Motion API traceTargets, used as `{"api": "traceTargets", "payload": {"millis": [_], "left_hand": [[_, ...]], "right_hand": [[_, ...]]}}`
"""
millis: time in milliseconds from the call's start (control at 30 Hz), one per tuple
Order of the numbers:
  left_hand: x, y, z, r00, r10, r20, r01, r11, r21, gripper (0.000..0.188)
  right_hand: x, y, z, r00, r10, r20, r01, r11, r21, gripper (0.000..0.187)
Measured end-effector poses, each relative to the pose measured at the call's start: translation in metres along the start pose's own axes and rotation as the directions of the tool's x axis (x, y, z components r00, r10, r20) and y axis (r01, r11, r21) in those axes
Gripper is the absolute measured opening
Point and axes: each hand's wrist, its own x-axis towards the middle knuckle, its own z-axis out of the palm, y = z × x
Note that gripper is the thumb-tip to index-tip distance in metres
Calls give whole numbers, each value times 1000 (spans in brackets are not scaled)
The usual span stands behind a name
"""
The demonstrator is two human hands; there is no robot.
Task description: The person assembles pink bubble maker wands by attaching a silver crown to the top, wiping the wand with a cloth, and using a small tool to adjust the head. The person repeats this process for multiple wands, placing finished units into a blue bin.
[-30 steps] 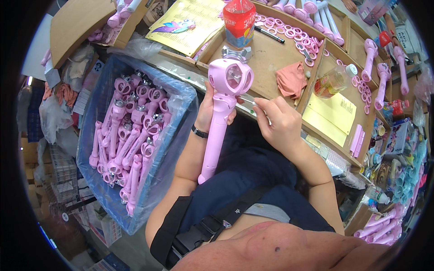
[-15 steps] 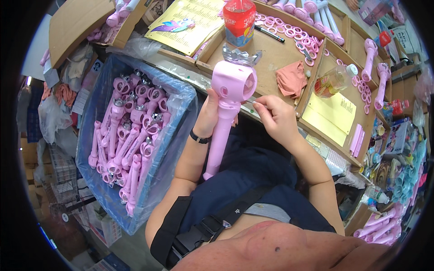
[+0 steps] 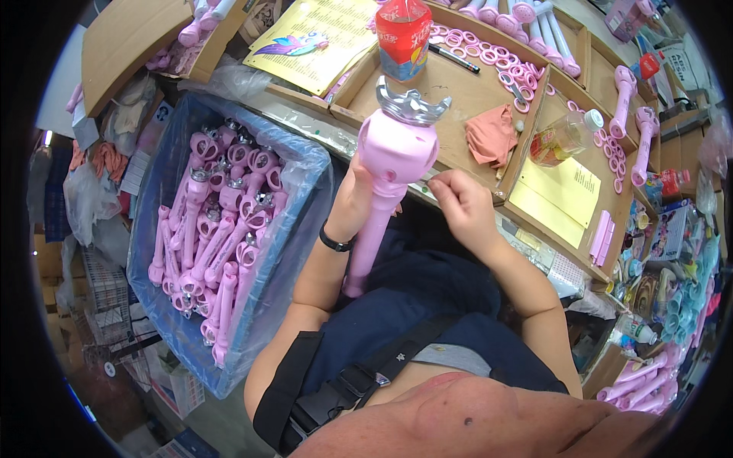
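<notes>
My left hand (image 3: 350, 200) is wrapped round the neck of a pink toy wand (image 3: 395, 149), just under its round head. The wand leans slightly, its handle end low over my lap. A silver crown (image 3: 413, 105) tops the head, and a small round hole shows near the neck. To the right of the wand, and apart from it, my right hand (image 3: 467, 210) has its fingers curled together in a pinch. What they hold, if anything, is too small to make out.
A blue-lined bin (image 3: 305, 164) of similar wands stands at my left. Ahead, a cardboard tray (image 3: 450, 99) carries pink rings (image 3: 489, 55), a black pen, a red-blue container (image 3: 403, 42) and an orange cloth (image 3: 492, 133). A drink bottle (image 3: 565, 137) and yellow paper lie right.
The wand has turned in my left hand: its side opening no longer faces right, and the crown leans toward the right. My right hand has drawn slightly away from the wand's neck.
</notes>
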Motion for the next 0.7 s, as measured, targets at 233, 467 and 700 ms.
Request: {"api": "traceTargets", "payload": {"millis": [233,467,700], "left_hand": [[3,-2,7,988,131,-85,-117,981,154,85],[-3,1,2,1000,-6,-11,6,1000,15,85],[-7,-8,-1,980,200,3,-192,937,292,95]], "right_hand": [[11,1,-11,702,531,474,-701,400,591,21],[2,8,-3,878,-478,-4,431,795,-426,12],[-12,-3,5,998,53,18,-55,981,185,12]]}}
